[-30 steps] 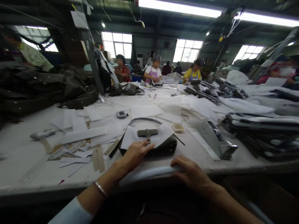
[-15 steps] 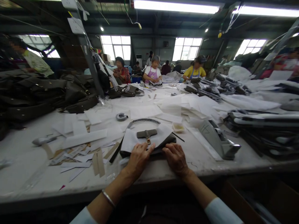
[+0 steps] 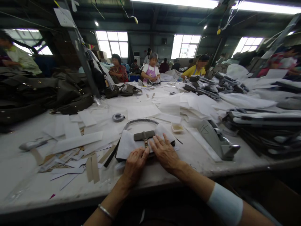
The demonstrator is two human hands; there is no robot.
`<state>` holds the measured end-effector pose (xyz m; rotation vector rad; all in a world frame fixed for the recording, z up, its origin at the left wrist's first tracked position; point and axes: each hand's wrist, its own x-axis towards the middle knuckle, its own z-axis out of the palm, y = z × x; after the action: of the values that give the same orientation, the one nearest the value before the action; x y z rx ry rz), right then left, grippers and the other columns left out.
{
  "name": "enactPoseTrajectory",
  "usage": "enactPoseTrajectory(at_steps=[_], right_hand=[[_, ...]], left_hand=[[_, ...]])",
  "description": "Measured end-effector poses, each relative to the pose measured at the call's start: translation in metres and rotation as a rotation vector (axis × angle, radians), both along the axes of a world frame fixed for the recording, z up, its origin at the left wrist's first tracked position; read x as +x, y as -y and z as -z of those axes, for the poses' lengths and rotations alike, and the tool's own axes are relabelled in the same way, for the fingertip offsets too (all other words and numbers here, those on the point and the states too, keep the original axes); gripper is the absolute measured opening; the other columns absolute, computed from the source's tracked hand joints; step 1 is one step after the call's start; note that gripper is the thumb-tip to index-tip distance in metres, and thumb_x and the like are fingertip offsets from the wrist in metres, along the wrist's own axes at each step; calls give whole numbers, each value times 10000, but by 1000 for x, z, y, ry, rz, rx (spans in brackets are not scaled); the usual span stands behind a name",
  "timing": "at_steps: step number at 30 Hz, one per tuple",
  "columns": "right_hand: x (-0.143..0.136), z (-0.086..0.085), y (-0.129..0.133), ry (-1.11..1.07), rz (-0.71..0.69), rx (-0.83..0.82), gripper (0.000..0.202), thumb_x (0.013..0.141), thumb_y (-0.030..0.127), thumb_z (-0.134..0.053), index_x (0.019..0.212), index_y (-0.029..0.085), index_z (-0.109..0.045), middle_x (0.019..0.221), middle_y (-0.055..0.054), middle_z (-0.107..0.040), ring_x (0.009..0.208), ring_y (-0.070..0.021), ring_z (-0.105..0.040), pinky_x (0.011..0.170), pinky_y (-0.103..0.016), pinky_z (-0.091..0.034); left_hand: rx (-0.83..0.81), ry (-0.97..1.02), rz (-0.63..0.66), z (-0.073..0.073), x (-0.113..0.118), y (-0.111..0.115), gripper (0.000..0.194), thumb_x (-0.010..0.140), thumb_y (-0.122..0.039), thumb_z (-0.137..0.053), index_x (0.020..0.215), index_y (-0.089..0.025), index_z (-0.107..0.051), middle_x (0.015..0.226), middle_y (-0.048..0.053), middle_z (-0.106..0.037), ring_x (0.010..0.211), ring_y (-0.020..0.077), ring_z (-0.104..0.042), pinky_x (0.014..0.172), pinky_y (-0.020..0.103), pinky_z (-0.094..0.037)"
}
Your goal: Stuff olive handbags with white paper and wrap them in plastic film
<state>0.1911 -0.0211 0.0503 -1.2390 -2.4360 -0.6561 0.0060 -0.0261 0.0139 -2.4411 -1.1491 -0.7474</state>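
A dark handbag [image 3: 173,143] lies near the front of the white table, mostly covered by a white sheet [image 3: 125,145]. Its wrapped handle [image 3: 141,120] arches behind it. On the sheet rests a grey-green strap tab [image 3: 141,136] with a gold clasp [image 3: 146,143]. My left hand [image 3: 136,161] is closed at the lower end of the clasp, its fingertips pressed together; what they pinch is too small to name. My right hand [image 3: 164,152] lies spread on the right part of the sheet, fingertips beside the tab.
Paper strips [image 3: 77,141] and scraps lie left. A tape roll [image 3: 118,117] and a small dish [image 3: 177,127] are behind the bag. A tape dispenser [image 3: 217,141] stands right, beside stacked dark bags [image 3: 263,131]. Several people sit across the table.
My right hand has moved from the bag's lower right edge up onto the sheet, and its fingers have spread. My left hand has shifted slightly down. The view has moved a little.
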Motion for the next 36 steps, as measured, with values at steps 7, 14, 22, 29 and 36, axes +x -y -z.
enactPoseTrajectory(at_steps=[7,14,22,29,36], right_hand=[[16,24,5,-48,64,-46,487,902,58,-450,1376,154,-506,1351,-172,-576,1257,-338,-510,1072,-567,-369],[18,29,5,-59,16,-68,550,879,11,-392,1394,169,-506,1359,-149,-575,1246,-331,-509,1045,-531,-384],[23,35,0,-146,-83,21,484,923,38,-394,1337,213,-574,1280,-109,-634,1171,-291,-554,984,-456,-423],[22,47,-1,-207,-64,58,395,943,72,-411,1264,171,-620,1285,-113,-634,1191,-288,-539,1011,-456,-410],[26,39,-4,-127,-62,39,429,923,44,-395,1297,135,-584,1308,-131,-615,1220,-278,-524,1044,-464,-390]], left_hand=[[-80,-138,-50,-26,-3,6,463,934,-52,-380,1371,-169,-476,1326,145,-587,1116,220,-619,964,364,-496],[-23,-188,-113,-15,-29,6,501,948,-108,-428,1403,-308,-481,1315,80,-623,1215,279,-569,1038,479,-425],[97,-137,-129,-1,-26,4,464,983,-145,-372,1416,-276,-477,1345,80,-602,1213,246,-566,1029,443,-437],[186,-254,-96,-4,9,14,419,1002,-215,-356,1401,-163,-475,1413,117,-535,1308,286,-476,1100,554,-337],[163,-355,-8,-10,8,-9,363,980,-143,-398,1328,-101,-492,1273,153,-600,1139,250,-592,940,423,-484]])
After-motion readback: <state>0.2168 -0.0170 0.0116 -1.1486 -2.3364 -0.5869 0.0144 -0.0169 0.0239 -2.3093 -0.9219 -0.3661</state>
